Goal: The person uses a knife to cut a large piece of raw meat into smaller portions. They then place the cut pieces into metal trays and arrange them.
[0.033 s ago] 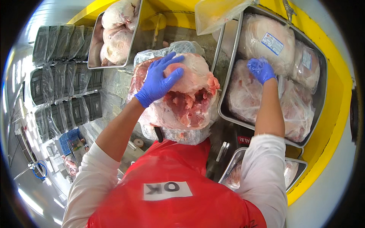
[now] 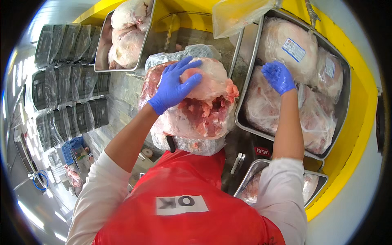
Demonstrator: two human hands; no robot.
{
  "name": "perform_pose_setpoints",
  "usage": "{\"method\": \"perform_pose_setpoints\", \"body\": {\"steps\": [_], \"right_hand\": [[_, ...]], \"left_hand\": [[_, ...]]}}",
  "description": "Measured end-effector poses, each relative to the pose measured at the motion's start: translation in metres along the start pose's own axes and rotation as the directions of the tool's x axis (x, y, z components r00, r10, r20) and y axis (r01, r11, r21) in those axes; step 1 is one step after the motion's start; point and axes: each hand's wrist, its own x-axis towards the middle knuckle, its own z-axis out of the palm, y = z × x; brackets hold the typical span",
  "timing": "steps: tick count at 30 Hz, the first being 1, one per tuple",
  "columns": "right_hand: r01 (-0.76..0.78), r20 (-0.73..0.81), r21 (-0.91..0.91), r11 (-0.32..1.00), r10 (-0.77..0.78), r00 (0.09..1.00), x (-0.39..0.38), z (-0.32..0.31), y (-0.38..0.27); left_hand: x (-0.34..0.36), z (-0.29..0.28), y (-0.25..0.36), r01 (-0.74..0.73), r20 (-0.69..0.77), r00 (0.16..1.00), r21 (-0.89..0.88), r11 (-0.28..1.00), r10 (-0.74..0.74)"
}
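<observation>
Left hand (image 2: 175,83), blue-gloved: fingers spread, palm flat on the upper left of a large raw meat cut (image 2: 194,120), gripping nothing; laid so, I judge, to steady the rounded mass. Right hand (image 2: 279,77), blue-gloved: fingers drawn together and half curled over a steel tray (image 2: 245,83) at the person's right. Whether it holds anything or touches the packs, I cannot tell.

Meat cut, 1: directly before the person, resting on a film-wrapped bundle (image 2: 190,147), which raises it. Smooth, pale fat outside; ragged hollow of wet, dark red muscle at its right.

Dark handle (image 2: 170,143), 1: slim, projecting toward the person at the cut's lower edge; other end hidden.

Steel tray, 1: deep, with rounded corners; contains at least 4 packs in clear, creased film. Upper pack (image 2: 281,36): bulging, pale, with 1 blue-bordered label (image 2: 293,50). Set within arm's reach, its raised walls probably there to contain slippery contents.

Further tray (image 2: 116,70), upper left: metal; rounded, pale pieces (image 2: 126,47), apparently unwrapped, crowded together.

Black crates (image 2: 75,83), 3 rows: ridged, draped in clear plastic, perhaps for cleanliness.

Apron (image 2: 175,175), 1: red, smooth, glossy, likely worn against moisture.
</observation>
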Motion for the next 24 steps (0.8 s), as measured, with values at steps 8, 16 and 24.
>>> {"method": "perform_pose_setpoints", "body": {"steps": [8,16,24], "right_hand": [[0.485,0.557,-0.627,0.609,-0.085,0.826,-0.198,0.242,0.063],[0.469,0.254,-0.679,0.564,-0.420,0.872,-0.169,0.203,0.042],[-0.010,-0.417,-0.404,0.915,-0.175,0.892,0.008,-0.034,0.007]], "left_hand": [[0.012,-0.009,0.003,-0.043,0.102,0.994,0.073,0.996,0.035],[-0.030,-0.047,0.004,-0.109,-0.012,0.994,0.104,0.989,0.110],[-0.149,-0.104,-0.010,0.328,-0.172,0.929,-0.024,0.944,-0.327]]}}
